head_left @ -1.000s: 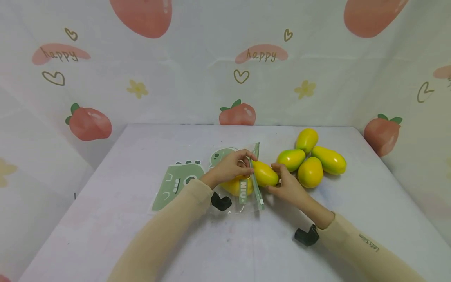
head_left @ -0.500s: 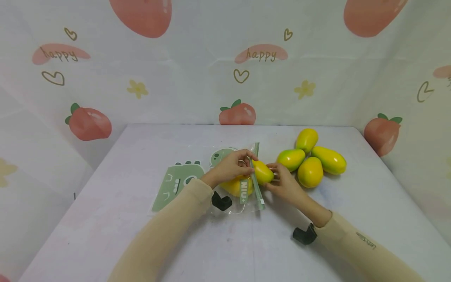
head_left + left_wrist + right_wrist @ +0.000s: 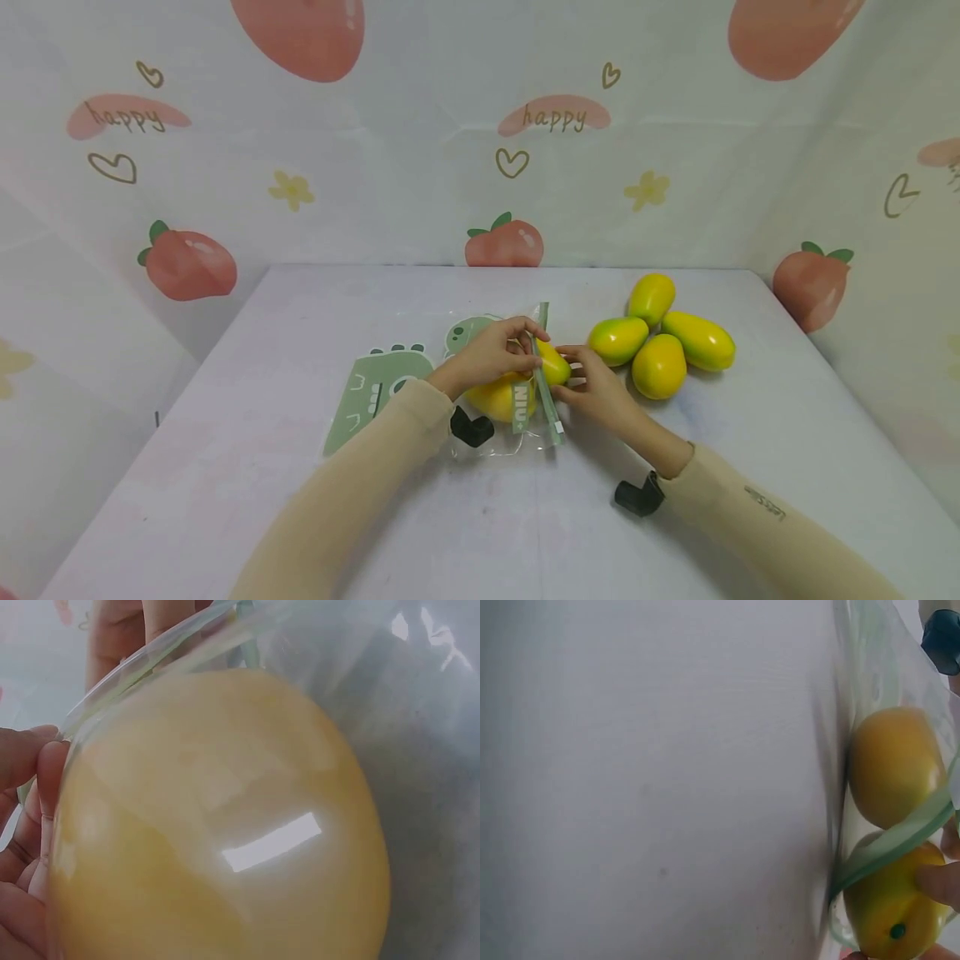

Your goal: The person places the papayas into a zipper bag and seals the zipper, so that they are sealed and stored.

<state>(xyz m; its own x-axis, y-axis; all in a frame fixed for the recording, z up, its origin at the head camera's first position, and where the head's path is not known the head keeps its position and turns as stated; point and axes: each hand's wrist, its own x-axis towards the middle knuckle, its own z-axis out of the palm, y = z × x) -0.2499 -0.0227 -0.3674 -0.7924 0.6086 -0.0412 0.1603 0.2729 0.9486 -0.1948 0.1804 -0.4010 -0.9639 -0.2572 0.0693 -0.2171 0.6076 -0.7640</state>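
My left hand (image 3: 491, 358) pinches the rim of a clear zip bag (image 3: 551, 417) lying on the table, its green zip strip facing right. Inside it rests a yellow mango (image 3: 495, 402), which fills the left wrist view behind the plastic. My right hand (image 3: 600, 392) grips a yellow-green mango (image 3: 555, 365) at the bag's mouth, thumb on one side and fingers on the other. That mango is partly past the strip; in the right wrist view its stem end (image 3: 897, 931) points outward. Part of the bag is hidden under my left forearm.
Several more mangoes lie clustered to the right: a rear one (image 3: 652, 300), a left one (image 3: 618, 341), a front one (image 3: 659, 367) and a long one (image 3: 699, 340). Green cartoon prints (image 3: 371, 387) cover the bag's left part. A patterned cloth (image 3: 405, 167) hangs behind the white table.
My right hand has moved left, sliding the gripped mango further into the bag's mouth. My left hand has stayed on the rim; the clustered mangoes have not moved.
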